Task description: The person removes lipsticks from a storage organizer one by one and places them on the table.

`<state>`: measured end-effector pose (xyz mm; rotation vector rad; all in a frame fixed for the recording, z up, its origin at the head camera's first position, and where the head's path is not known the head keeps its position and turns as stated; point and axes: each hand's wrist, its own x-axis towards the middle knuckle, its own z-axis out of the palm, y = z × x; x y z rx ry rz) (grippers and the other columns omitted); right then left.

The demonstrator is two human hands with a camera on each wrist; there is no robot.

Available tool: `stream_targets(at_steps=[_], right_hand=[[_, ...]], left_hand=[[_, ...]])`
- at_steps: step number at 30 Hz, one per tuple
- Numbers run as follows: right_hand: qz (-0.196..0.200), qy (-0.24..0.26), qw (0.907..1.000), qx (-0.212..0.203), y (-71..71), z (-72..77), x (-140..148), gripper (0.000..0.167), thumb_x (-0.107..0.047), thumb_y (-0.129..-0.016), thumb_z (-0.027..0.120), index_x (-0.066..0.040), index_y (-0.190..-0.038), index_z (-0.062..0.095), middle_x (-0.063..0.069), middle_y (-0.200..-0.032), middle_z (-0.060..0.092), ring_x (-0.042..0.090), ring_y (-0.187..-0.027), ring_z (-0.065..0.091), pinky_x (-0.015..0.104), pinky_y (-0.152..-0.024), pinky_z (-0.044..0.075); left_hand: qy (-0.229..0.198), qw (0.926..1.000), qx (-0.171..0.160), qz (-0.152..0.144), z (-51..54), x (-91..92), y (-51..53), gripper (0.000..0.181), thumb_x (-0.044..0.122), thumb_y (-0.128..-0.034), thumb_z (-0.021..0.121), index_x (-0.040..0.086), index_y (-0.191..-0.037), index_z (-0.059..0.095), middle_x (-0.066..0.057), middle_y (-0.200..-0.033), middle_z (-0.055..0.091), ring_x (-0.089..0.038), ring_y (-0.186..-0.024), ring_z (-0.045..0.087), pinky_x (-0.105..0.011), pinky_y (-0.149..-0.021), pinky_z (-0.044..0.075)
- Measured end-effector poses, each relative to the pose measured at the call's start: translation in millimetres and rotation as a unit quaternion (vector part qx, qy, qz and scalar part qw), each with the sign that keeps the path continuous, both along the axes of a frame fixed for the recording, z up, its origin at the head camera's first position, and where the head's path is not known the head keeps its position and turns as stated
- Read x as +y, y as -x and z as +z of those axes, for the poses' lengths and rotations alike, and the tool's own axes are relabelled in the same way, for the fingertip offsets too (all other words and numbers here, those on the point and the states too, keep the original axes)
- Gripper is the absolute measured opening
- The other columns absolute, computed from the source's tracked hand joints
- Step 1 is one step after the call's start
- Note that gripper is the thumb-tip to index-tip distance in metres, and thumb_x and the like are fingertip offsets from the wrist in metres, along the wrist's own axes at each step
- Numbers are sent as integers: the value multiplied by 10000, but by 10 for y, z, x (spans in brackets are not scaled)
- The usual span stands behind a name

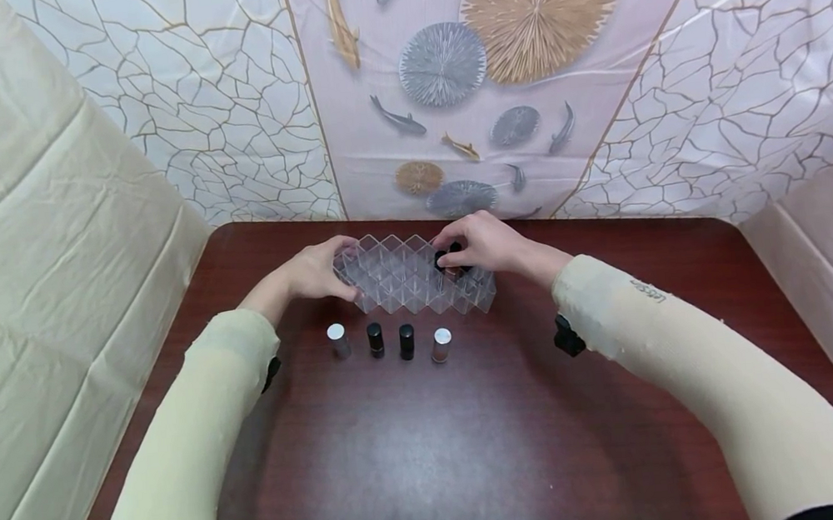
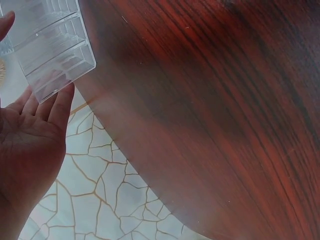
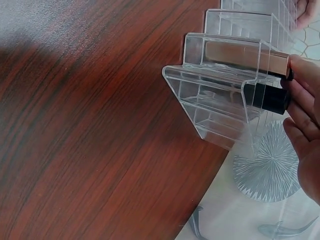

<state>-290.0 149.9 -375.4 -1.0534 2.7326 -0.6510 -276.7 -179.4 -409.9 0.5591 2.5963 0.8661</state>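
Observation:
A clear plastic lipstick organizer (image 1: 395, 274) with diamond-shaped compartments stands toward the back of the table. My left hand (image 1: 318, 271) grips its left end, thumb in front and fingers behind; the left wrist view shows those fingers against the clear wall (image 2: 62, 75). At the right end my right hand (image 1: 482, 241) pinches a black-capped lip gloss tube (image 1: 441, 260). In the right wrist view a beige tube (image 3: 240, 53) lies within one compartment, the fingers at its dark end. Beside it a second black-capped tube (image 3: 270, 98) sits in another compartment, close to the fingers.
In front of the organizer several tubes stand in a row: a silver-capped one (image 1: 338, 340), two black ones, the left (image 1: 375, 340) and the right (image 1: 407, 341), and another silver-capped one (image 1: 441, 345). Patterned cloth (image 1: 236, 101) hangs behind the dark red table (image 1: 406, 462).

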Motion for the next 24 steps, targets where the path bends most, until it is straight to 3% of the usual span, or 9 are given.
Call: stream_targets(at_steps=[2, 10, 17, 24], right_hand=[[7, -12, 10000, 35, 1, 3, -11, 309, -187, -971, 802, -40, -1243, 788, 96, -1157, 803, 250, -951, 757, 470, -938, 571], [-3, 99, 9999, -78, 13, 7, -29, 266, -148, -995, 754, -20, -1228, 780, 29, -769, 789, 196, -778, 773, 464, -946, 575], [-87, 7, 9992, 389, 25, 125, -37, 221, -165, -980, 782, -63, -1174, 811, 95, -1115, 811, 240, -985, 774, 449, -887, 600], [-143, 130, 9990, 409, 19, 286, -27, 216, -157, -976, 782, -64, -1168, 817, 100, -1111, 811, 235, -991, 771, 428, -878, 605]], left_hand=[[6, 10000, 5, -2, 0, 1, 0, 961, 256, -806, 871, 35, -1603, 381, -156, -1598, 518, -332, -1426, 492, -530, -1209, 374], [51, 10000, 58, -50, 9, 9, 10, 955, 272, -804, 868, 18, -1591, 391, -168, -1588, 528, -347, -1419, 501, -535, -1203, 379], [124, 9999, -2, -69, 37, 19, 23, 962, 270, -803, 882, 17, -1591, 392, -166, -1587, 530, -337, -1431, 497, -524, -1210, 374], [204, 9997, -34, -88, 54, 19, 41, 947, 282, -796, 882, 13, -1572, 411, -182, -1574, 536, -345, -1397, 514, -519, -1198, 387]])
